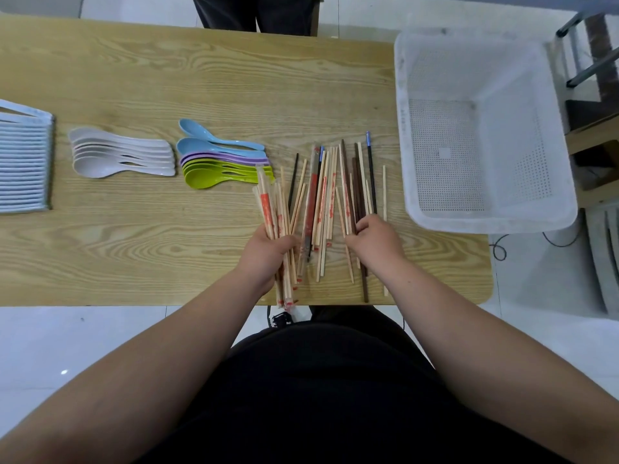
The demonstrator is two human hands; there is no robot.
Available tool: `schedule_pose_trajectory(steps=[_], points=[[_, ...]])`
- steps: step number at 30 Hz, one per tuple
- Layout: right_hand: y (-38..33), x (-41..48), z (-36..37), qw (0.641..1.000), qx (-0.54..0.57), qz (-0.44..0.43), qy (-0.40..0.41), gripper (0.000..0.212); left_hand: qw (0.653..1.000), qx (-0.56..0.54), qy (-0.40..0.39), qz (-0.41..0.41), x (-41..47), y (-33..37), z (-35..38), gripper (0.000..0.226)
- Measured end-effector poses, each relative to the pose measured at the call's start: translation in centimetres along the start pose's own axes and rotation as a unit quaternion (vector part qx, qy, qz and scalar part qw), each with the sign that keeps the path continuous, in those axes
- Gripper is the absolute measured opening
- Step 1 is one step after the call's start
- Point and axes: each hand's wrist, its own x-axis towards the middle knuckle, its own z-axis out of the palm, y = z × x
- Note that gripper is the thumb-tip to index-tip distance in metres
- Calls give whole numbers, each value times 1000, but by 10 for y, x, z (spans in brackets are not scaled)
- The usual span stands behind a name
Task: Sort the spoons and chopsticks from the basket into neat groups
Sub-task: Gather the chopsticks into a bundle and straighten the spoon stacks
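**Spoons grouped, chopsticks half sorted**

Left hand (268, 249) was wrapped tight round a bundle of wrapped chopsticks (272, 209), thumb across the front, sticks fanning away from the palm. Their sleeves looked thin and clear with red print over pale wood.

Right hand (375, 239) had its fingers bent down onto the near ends of the loose chopsticks (326, 195); whether it pinched any could not be told.

That pile lay between the two hands and beyond them on the worktop (134, 78). It was a mix of bare bamboo, more red-printed sleeves, dark brown sticks and a black one with a blue tip. All were thin, straight and roughly parallel but overlapping.

Beyond and left of the left hand lay the coloured spoons (217, 162), nested blue, purple and green in smooth plastic. Further left lay the pale spoons (120, 152), nested too, then a stack of grey ribbed trays (23, 162).

Right of the right hand sat the basket (482, 128), white perforated plastic, with nothing showing inside.

Judgement: basket emptied and spoons done; the chopsticks remained to be split by type.
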Motion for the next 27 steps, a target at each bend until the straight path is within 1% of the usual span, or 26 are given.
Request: schedule_pose_trajectory(steps=[3,8,11,13,15,17,19,23,27], points=[[-4,10,-6,999,-22,-25,23,21,1000,-8,-5,-5,2,1,0,54],[3,21,-17,990,-126,-56,24,14,1000,-9,1,-11,9,2,-1,55],[5,22,-18,984,-164,-59,46,16,1000,-9,2,-14,10,1,-2,49],[2,21,-15,979,-177,-80,67,16,1000,-9,2,-17,11,2,-3,53],[-7,20,-11,978,-177,-100,45,25,1000,-7,3,-18,11,3,-4,49],[-18,21,-8,981,-172,-90,7,37,1000,-2,7,-11,13,3,-6,39],[-26,23,-6,981,-180,-73,-5,42,1000,-2,15,-9,16,3,-9,33],[-37,24,-2,978,-199,-60,9,39,1000,4,18,-11,19,1,-14,33],[-47,28,0,983,-177,-47,11,39,1000,-1,19,-15,17,0,-17,35]])
